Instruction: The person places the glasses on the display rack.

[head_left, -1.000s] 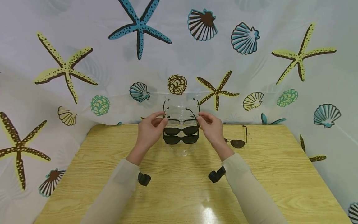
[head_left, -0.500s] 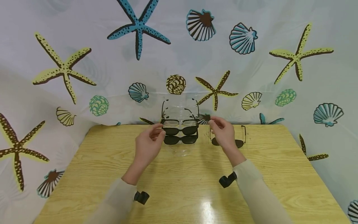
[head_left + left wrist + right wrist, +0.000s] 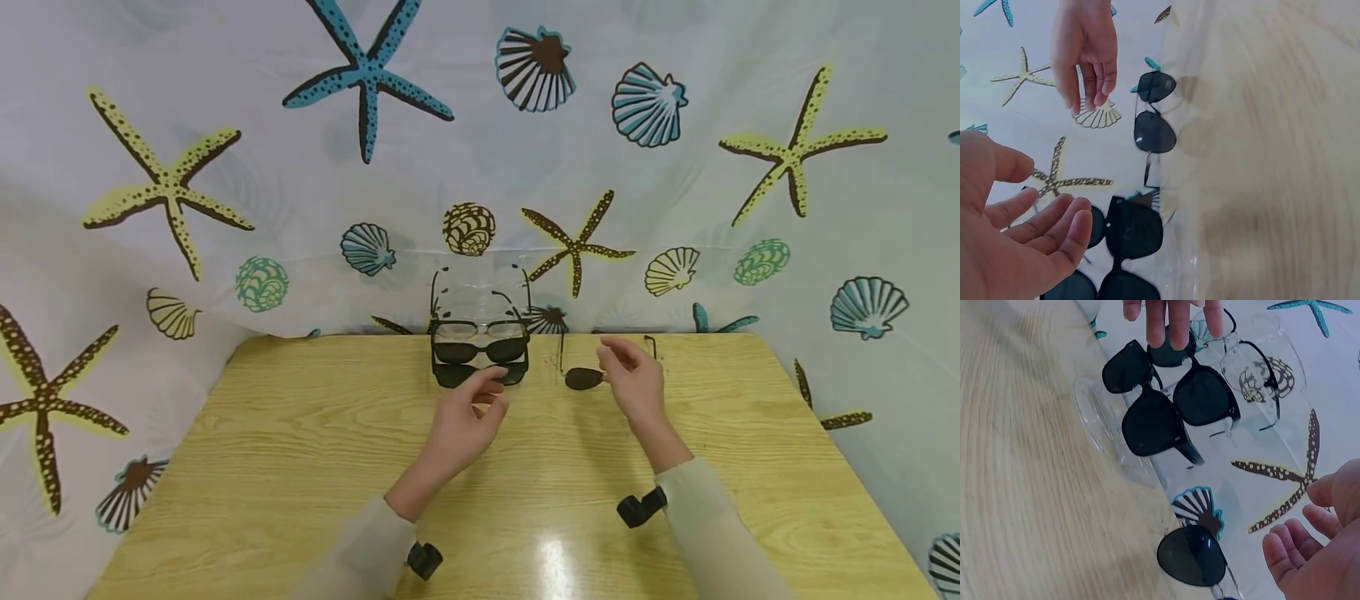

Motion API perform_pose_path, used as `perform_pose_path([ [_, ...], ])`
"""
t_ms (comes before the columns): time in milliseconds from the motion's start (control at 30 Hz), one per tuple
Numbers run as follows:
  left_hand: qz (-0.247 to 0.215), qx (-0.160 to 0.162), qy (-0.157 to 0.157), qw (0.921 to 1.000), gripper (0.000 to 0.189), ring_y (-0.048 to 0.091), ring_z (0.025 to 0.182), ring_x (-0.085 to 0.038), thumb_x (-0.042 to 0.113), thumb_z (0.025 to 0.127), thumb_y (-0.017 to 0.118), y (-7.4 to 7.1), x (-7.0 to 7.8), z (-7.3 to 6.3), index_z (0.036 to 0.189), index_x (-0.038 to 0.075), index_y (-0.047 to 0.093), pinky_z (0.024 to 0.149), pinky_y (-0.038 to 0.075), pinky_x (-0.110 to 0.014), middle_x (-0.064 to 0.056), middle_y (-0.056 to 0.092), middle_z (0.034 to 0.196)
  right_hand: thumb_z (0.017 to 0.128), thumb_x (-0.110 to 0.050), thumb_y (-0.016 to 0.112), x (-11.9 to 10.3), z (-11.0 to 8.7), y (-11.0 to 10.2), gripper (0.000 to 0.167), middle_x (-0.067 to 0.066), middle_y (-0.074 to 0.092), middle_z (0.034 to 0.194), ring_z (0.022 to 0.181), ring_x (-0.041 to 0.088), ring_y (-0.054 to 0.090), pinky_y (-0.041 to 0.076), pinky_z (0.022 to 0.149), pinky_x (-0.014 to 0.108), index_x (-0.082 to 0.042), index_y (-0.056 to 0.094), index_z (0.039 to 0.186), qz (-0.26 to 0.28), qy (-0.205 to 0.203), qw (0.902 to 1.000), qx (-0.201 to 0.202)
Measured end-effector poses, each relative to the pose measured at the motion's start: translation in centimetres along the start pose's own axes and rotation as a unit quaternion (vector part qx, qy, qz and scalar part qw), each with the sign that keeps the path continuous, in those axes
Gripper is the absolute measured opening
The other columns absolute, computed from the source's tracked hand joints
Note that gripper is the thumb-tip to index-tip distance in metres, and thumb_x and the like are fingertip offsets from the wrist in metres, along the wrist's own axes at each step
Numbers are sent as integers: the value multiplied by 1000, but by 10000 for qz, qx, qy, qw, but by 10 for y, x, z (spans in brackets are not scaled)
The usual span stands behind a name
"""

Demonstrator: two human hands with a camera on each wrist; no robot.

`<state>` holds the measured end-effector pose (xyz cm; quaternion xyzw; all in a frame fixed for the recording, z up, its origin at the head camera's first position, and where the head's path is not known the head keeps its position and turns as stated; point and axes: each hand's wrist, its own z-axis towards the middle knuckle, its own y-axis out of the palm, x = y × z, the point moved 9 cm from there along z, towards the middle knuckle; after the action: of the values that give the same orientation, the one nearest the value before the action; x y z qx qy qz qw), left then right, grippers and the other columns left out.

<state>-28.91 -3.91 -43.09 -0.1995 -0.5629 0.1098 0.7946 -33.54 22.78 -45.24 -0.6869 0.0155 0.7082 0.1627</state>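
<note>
Head view: the left hand [image 3: 465,418] has been brought before the column of glasses [image 3: 506,350], fingers loosely curved, nothing held. Farther off, the right hand [image 3: 635,382] has been shifted from that column to the lone sunglasses [image 3: 583,379]; the work seems to have been passed to this pair. That hand's fingers are left relaxed, gripping nothing. Both column and pair are set near the surface's [image 3: 300,450] far edge, the pair right of middle.

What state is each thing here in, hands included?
Stand: upright, bearing three pairs.
Clear glasses: on the stand, top.
Upper sunglasses: on the stand, middle.
Lower sunglasses: on the stand, bottom.
Aviators: unfolded, apart from the stand.
Left hand: relaxed, holding nothing.
Right hand: near the aviators, holding nothing.
</note>
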Motion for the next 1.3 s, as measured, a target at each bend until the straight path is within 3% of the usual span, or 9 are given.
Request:
perform_pose_path([
  [300,-305,-678,-241,9969,43,68,123,-34,24,106,65,56,-10,11,148,13,59,96,58,-50,-17,69,134,108,-30,63,19,-3,-36,39,18,68,131,96,3,66,60,83,20,-7,68,138,-155,225,9990,344],
  [533,-397,-846,-435,9947,49,62,132,-41,24,106,65,87,-22,26,152,12,54,105,54,-58,-26,64,140,108,-30,62,34,-3,-60,38,15,70,125,90,-4,63,57,79,16,-7,69,137,-403,267,9969,614],
  [733,-330,-789,-527,9949,48,64,128,-43,23,105,66,102,-29,37,151,12,55,104,55,-57,-27,65,138,109,-29,60,44,-3,-75,39,23,68,131,91,-5,62,60,84,21,-4,67,138,-442,374,9951,795],
  [1000,-298,-772,-691,9942,52,64,128,-41,20,104,65,118,-35,51,153,10,52,106,54,-56,-27,64,138,109,-26,59,60,-2,-87,40,19,66,132,86,-6,58,53,74,10,-2,66,140,-741,621,9910,924],
  [1167,-219,-619,-900,9938,52,61,134,-39,26,107,62,123,-41,60,156,13,49,109,52,-55,-23,61,145,109,-27,58,65,1,-86,41,20,66,132,92,4,61,51,71,9,-2,65,141,-900,642,9904,832],
  [1300,-109,-603,-1022,9929,53,58,139,-37,31,109,58,125,-44,65,159,16,47,111,51,-55,-20,58,151,109,-26,58,68,5,-82,41,20,67,129,102,23,68,52,71,11,-2,65,141,-941,665,9903,779],
])
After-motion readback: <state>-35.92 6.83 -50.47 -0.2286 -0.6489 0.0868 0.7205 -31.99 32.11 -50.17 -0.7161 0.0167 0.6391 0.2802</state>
